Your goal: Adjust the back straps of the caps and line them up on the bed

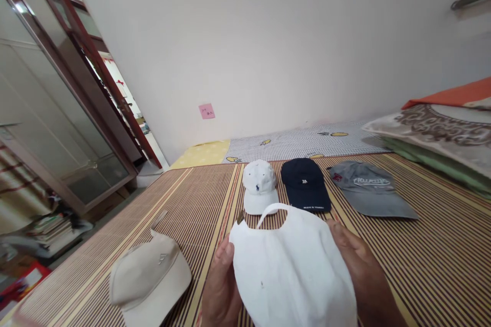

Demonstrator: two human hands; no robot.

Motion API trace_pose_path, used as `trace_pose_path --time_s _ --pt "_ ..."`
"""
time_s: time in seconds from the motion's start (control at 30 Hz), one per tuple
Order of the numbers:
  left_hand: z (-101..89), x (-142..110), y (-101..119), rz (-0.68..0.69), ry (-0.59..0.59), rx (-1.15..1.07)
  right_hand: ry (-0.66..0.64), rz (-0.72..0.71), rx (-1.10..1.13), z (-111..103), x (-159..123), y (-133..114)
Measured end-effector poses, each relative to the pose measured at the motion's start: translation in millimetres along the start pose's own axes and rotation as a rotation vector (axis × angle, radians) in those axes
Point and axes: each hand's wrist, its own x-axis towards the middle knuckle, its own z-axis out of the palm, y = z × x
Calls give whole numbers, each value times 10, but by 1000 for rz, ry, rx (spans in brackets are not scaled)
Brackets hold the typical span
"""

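Observation:
Close in front of me is a white cap, its back strap arching up and loose at one end, with a small metal clasp at the left edge. My left hand grips its left side, thumb against the fabric. Around the right side curls my right hand, its fingers partly hidden behind the cap. Beyond it, a smaller-looking white cap with a dark horse logo lies beside a navy cap and a grey cap with lettering. A beige cap rests to the left, its strap sticking up.
A striped mat covers the bed, with a checked sheet along the wall. Folded bedding is stacked at the right. On the wall is a pink note. A door stands open at the left.

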Motion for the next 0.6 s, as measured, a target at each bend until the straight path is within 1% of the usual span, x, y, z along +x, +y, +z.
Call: trace_pose_path --time_s 0.07,0.13,0.27,0.37,0.43,0.47,0.53,0.6 --pt "-34 35 -8 11 9 -51 34 4 -38 39 -25 -60" --pt "-122 76 -17 6 -10 -78 19 8 -29 60 -26 -79" --pt "-276 134 -19 -29 -138 -100 -42 64 102 40 44 19" --pt "-261 131 -4 -33 -173 -126 -64 134 223 6 99 91" --pt "-217 113 4 -46 -133 -124 -126 153 288 -15 106 79" --pt "-199 101 7 -41 -89 -116 -163 154 300 -26 100 55" --pt "-180 71 12 1 40 -88 -216 125 277 -54 78 -16" --pt "-170 35 25 71 178 -19 -221 66 203 -92 55 -88"
